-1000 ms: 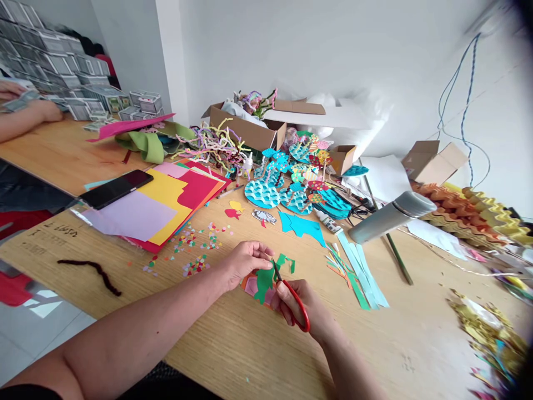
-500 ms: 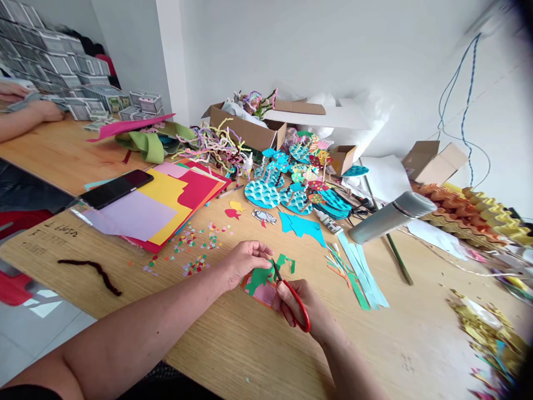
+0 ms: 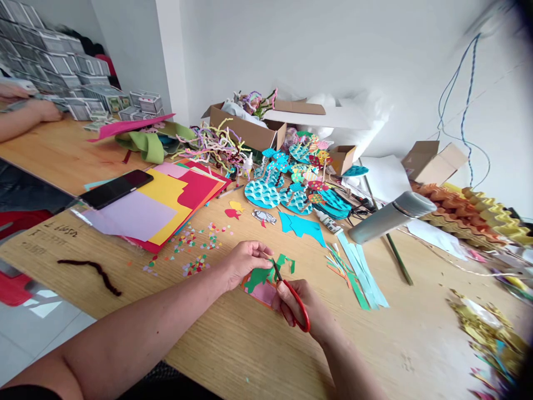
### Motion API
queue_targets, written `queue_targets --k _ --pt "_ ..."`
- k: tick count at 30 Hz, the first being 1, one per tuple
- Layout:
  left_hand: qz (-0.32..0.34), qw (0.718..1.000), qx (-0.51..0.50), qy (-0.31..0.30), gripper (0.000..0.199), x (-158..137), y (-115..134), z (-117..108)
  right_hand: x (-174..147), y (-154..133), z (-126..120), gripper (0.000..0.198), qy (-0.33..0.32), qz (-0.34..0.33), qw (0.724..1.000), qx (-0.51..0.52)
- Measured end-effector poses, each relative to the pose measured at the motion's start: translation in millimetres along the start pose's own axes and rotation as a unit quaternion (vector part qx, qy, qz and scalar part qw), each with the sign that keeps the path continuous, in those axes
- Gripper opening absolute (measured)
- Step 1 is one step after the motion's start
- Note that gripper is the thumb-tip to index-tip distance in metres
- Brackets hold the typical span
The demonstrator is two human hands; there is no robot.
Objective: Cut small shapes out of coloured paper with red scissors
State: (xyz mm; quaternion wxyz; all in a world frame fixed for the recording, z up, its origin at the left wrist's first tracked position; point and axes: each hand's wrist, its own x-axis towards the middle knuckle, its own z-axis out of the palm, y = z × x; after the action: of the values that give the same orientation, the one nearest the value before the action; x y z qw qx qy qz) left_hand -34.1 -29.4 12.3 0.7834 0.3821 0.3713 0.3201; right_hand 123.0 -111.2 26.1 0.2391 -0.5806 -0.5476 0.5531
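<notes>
Landmark: grey flask. Green paper is left of the flask and nearer the wearer, above a pink card. Left hand, left of the flask: thumb and fingertips pinch the green paper's upper edge. Right hand, nearer the wearer than the flask and to its left: fingers wrapped round the handles of the red scissors. Blade tips lie at the paper, close to the left fingertips; blade spread cannot be told.

Risks (judgement): a long snip could nick those fingertips, given how near the blades sit. The paper is thin and apparently held at one edge only, so it could pivot and send the cut astray. Pink card, being close beneath, could get caught by a low blade.

Comparison, one second earlier: the green paper's lower part now sits farther from the flask, baring more pink card. Both hands and scissors show little change. Against the half-second frame, barely any difference.
</notes>
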Motion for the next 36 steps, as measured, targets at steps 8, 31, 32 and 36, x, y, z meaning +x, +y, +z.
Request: queue_targets --k 8,31,32,36 --pt "0.002 1.0 0.022 -0.007 0.03 -0.2 1.2 0.0 1.3 4.2 -0.2 0.068 -0.018 -0.022 1.0 -0.005" --pt "-0.012 0.999 0.038 -0.017 0.032 -2.4 2.7 1.5 0.6 0.9 -1.7 0.064 -0.027 -0.036 0.999 -0.005" --pt "-0.013 0.999 0.039 -0.018 0.032 -2.5 2.8 1.4 0.5 1.4 -1.7 0.065 -0.026 -0.036 0.999 -0.003" --pt "-0.014 0.999 0.047 -0.018 0.032 -2.9 3.2 1.2 0.7 4.6 -2.0 0.066 -0.024 -0.022 0.999 -0.003"
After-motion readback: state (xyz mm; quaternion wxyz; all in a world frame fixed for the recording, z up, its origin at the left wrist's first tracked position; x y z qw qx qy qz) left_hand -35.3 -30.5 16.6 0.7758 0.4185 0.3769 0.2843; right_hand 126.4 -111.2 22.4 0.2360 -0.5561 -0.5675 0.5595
